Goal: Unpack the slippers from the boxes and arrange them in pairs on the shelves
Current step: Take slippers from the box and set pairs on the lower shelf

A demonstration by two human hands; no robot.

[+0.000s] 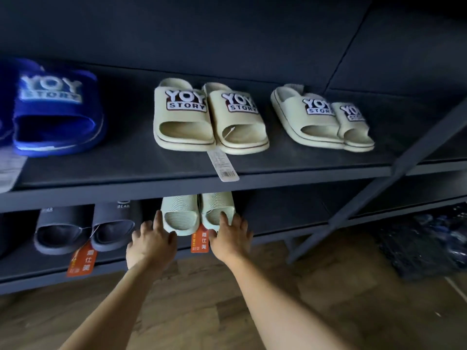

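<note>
Pair of pale green slippers (182, 209), set side by side and touching on the lower shelf (273, 223), directly ahead of the hands and bracketed by them. The left hand (151, 239) is laid against the outer flank of the left slipper and the right hand (233, 236) against that of the right. Fingers are fairly straight and spread, pressed inward, with nothing pinched. Both hands are equally near. Long axes run front to back across the shelf, and the open toes are pointed outward, toward the viewer. An orange tag (200, 240) is hung over the front edge.
</note>
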